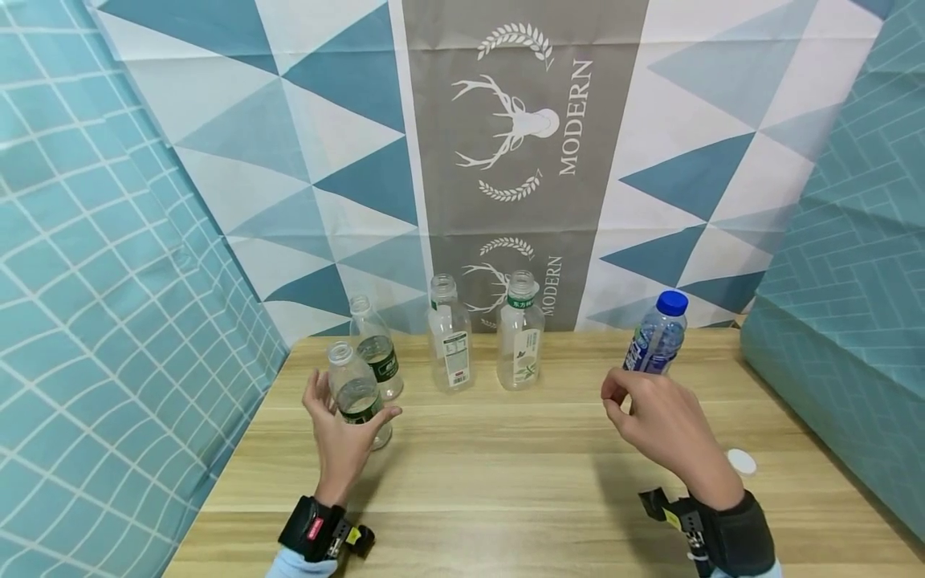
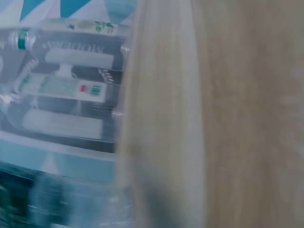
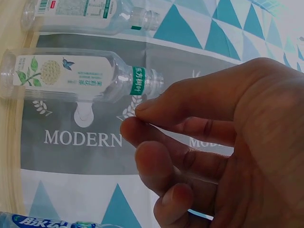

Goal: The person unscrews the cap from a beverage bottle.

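My left hand [image 1: 345, 445] is spread around a clear plastic bottle [image 1: 356, 385] with a dark green label, its fingers on the left side and its thumb stretched out at the right. That bottle has no cap and stands on the table, in front of a similar capless bottle [image 1: 379, 353]. The left wrist view is blurred and does not show the hand. In mid-air over the table's right side, my right hand [image 1: 668, 421] holds nothing. Its fingers are loosely curled, thumb tip close to the index fingertip [image 3: 133, 130]. Behind it stands a blue-capped bottle [image 1: 661, 333].
Two more clear capless bottles stand at the back: one with a nutrition label [image 1: 455, 353], one with a plant-printed label [image 1: 526, 353]. A white round cap [image 1: 741, 461] lies right of my right wrist. Patterned cloth [image 1: 347, 144] hangs behind the wooden table [image 1: 499, 490].
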`<state>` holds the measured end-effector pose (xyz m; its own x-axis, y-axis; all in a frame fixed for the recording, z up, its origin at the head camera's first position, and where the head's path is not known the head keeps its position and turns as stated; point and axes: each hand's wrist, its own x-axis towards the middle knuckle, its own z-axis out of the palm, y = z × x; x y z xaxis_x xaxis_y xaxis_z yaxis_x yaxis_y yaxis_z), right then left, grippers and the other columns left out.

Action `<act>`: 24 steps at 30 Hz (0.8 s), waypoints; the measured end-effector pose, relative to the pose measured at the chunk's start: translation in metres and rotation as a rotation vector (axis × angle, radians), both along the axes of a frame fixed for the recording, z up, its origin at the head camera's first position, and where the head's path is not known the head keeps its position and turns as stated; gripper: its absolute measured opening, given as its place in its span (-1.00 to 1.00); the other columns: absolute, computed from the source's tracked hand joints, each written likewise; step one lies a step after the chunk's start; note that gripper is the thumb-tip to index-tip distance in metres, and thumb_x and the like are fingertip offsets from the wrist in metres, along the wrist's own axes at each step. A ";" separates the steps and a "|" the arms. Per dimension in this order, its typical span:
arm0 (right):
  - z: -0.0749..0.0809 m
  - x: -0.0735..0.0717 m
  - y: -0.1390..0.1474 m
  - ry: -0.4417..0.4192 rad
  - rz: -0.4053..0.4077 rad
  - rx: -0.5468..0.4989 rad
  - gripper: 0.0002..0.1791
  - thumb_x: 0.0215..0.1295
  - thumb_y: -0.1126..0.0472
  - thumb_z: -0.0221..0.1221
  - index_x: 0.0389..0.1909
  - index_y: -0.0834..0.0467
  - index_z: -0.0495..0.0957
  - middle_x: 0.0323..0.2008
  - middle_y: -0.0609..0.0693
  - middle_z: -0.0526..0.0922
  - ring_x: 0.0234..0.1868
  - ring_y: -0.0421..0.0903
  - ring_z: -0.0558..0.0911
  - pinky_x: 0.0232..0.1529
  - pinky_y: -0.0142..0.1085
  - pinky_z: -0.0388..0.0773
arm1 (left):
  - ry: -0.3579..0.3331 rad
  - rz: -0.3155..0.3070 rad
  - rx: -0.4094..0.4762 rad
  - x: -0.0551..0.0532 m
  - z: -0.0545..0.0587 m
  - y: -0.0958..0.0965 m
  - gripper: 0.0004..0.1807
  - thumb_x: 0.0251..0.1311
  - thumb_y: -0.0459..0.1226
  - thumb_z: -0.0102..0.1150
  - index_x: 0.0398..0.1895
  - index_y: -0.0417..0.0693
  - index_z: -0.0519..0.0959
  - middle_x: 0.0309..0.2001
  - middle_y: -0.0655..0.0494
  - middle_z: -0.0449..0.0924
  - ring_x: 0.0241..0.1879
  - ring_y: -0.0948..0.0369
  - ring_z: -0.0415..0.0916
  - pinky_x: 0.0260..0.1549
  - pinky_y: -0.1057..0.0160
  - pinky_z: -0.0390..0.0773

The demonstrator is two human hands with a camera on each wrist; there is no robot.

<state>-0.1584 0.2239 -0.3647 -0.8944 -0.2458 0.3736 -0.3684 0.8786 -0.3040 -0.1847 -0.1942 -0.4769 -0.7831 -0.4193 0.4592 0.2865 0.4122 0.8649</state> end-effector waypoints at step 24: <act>0.014 0.008 0.065 0.082 -0.140 -0.090 -0.94 0.20 0.32 0.29 -0.40 0.10 0.64 -0.53 -0.13 0.67 -0.54 -0.24 0.49 -0.56 -0.37 0.33 | -0.319 -0.870 -0.122 -0.085 0.014 0.309 0.25 -0.05 0.05 0.60 0.63 0.47 -0.08 0.62 0.05 0.10 0.56 0.02 0.18 0.44 -0.13 0.35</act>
<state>-0.1501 0.2894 -0.3510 -0.8833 -0.0830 0.4614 -0.2708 0.8938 -0.3576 -0.2694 0.1146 -0.4627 -0.8957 0.4108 0.1702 0.2930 0.2574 0.9208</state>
